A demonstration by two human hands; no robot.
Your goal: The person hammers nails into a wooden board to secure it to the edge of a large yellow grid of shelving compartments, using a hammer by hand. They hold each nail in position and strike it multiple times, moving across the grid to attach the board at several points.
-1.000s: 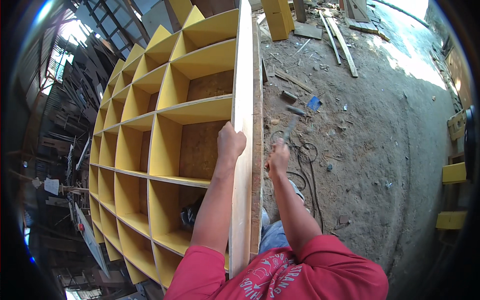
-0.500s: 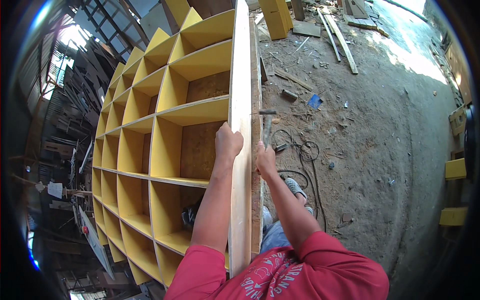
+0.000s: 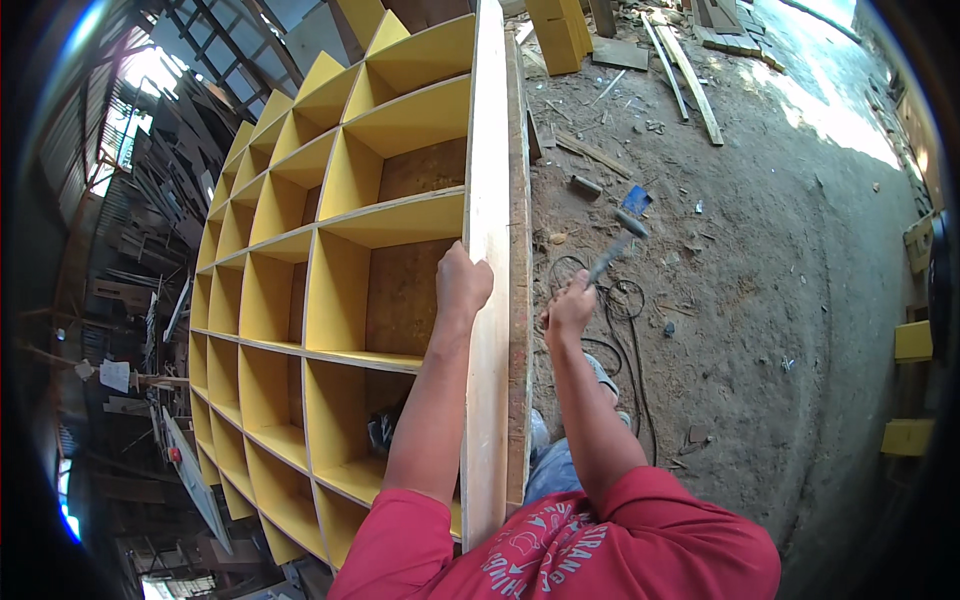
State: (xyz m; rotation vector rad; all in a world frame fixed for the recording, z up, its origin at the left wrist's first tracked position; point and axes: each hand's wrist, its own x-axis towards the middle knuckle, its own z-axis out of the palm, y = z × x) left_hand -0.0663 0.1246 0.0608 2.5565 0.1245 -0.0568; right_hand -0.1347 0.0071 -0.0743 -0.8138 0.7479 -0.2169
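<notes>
Evidently, the right hand (image 3: 571,306) is gripping a hammer (image 3: 607,260), hiding its lower end, while the left hand (image 3: 464,284) is clasping a wooden board (image 3: 487,400) by the edge, fingertips obscured.

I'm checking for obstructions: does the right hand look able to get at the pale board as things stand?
Probably yes, though it's holding the hammer: the right hand is just right of the pale board, with nothing visible blocking the way. The left hand is at the opposite edge.

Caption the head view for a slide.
Left hand on long pale wooden board beside yellow gridded wooden shelving; right hand holding grey hammer.
</notes>
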